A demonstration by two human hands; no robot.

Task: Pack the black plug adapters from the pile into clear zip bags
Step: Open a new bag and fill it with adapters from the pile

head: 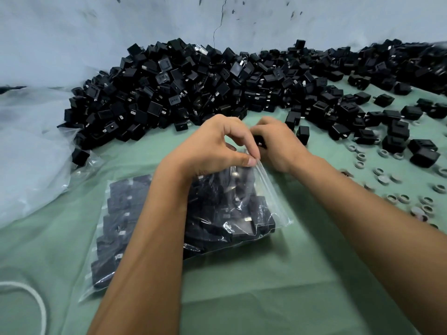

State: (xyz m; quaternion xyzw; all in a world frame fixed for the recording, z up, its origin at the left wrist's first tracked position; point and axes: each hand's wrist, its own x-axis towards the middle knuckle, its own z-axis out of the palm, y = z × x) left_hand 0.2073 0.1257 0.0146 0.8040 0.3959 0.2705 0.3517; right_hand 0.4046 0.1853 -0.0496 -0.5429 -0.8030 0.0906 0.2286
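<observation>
A big pile of black plug adapters (193, 85) stretches across the back of the green table (266, 286). In front of me lies a clear zip bag (263, 206) filled with several black adapters. My left hand (217, 146) pinches the bag's upper edge between thumb and fingers. My right hand (278, 143) is just beyond the bag's mouth, fingers curled round a black adapter (260, 140) that is mostly hidden by both hands. A second filled bag (118, 226) lies flat to the left, partly under my left forearm.
Loose adapters (396, 139) and several small grey rings (384, 177) are scattered at the right. Crumpled clear plastic sheeting (31, 153) lies at the left. A white cord loop (36, 301) sits at the bottom left. A pale wall (96, 32) backs the table.
</observation>
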